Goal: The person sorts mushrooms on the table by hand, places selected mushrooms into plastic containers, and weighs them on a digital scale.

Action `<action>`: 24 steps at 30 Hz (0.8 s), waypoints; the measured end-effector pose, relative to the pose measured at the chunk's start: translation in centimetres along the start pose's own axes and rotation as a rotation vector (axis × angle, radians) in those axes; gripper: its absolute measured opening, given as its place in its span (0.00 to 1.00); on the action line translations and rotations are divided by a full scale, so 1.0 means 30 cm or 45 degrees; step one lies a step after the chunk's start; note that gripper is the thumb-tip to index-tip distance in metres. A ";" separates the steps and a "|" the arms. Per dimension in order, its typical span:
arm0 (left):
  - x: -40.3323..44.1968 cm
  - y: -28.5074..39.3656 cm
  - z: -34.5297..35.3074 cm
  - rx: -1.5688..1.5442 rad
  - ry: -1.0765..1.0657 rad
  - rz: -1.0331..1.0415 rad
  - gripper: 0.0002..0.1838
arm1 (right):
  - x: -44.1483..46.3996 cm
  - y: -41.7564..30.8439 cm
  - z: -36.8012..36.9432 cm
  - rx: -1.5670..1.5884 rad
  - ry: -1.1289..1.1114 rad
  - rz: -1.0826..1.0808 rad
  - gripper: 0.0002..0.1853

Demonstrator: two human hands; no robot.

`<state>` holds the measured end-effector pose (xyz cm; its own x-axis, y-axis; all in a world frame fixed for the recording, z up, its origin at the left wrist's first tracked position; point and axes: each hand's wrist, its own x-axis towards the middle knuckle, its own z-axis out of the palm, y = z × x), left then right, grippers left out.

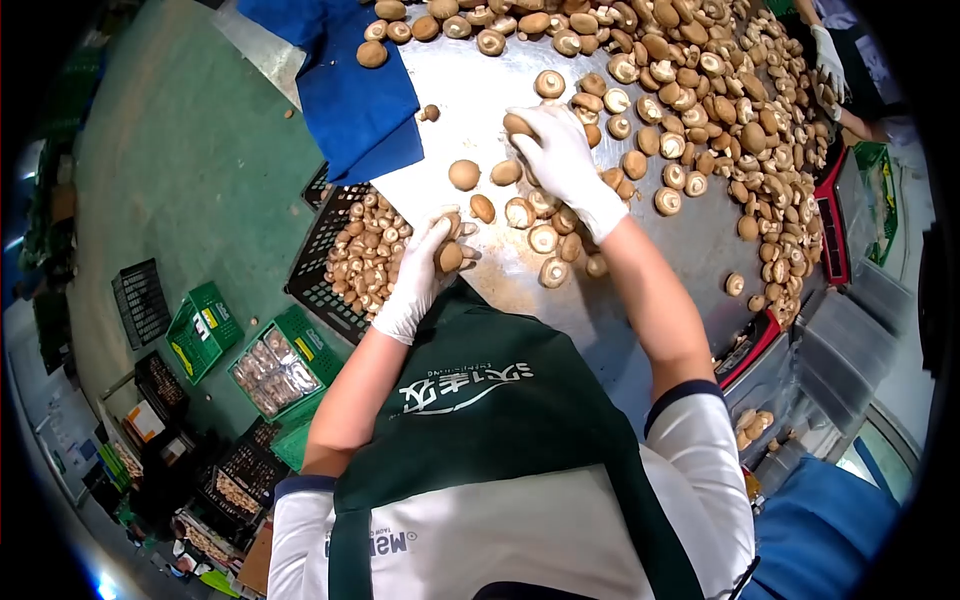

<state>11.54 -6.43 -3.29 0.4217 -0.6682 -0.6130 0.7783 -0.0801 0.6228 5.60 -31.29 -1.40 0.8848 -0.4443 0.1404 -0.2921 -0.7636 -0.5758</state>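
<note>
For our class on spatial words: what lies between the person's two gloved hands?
In the head view, loose mushrooms lie on the metal tabletop between the left hand and right hand.

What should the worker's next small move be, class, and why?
Probably the left hand should lower its mushrooms into the black crate: it holds at least two, the crate, with similar mushrooms inside, lies close by, and the right hand has another at its fingertips.
</note>
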 end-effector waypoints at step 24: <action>-0.068 0.114 0.039 -0.379 -0.090 -0.081 0.26 | -0.072 0.087 -0.109 -0.167 0.062 -0.037 0.10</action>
<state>12.81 -6.19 0.67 0.3426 -0.7196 -0.6040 0.9085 0.0900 0.4080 1.74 -33.86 -0.59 0.8758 -0.4409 0.1965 -0.3143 -0.8299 -0.4610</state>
